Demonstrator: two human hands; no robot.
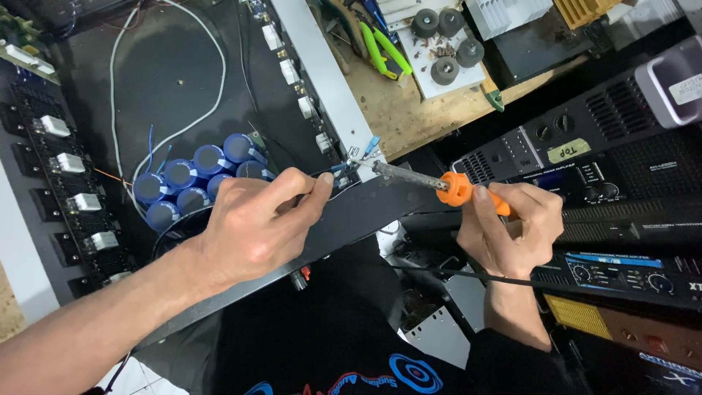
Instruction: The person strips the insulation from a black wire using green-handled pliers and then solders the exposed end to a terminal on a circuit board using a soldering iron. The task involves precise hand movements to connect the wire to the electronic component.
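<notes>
Soldering iron [431, 183]: our right hand [512, 227] is clamped on its orange handle, tip at the chassis edge.
Wire [338, 174]: pinched in our left hand [256, 227], meeting the tip.
Capacitors [197, 179]: blue cluster just left of us.

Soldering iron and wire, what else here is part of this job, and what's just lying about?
In use: soldering iron in right hand; thin wire pinched by left hand; open amplifier chassis.

Lying about: green-handled pliers; four black knobs; stacked amplifiers; blue capacitors.
</notes>
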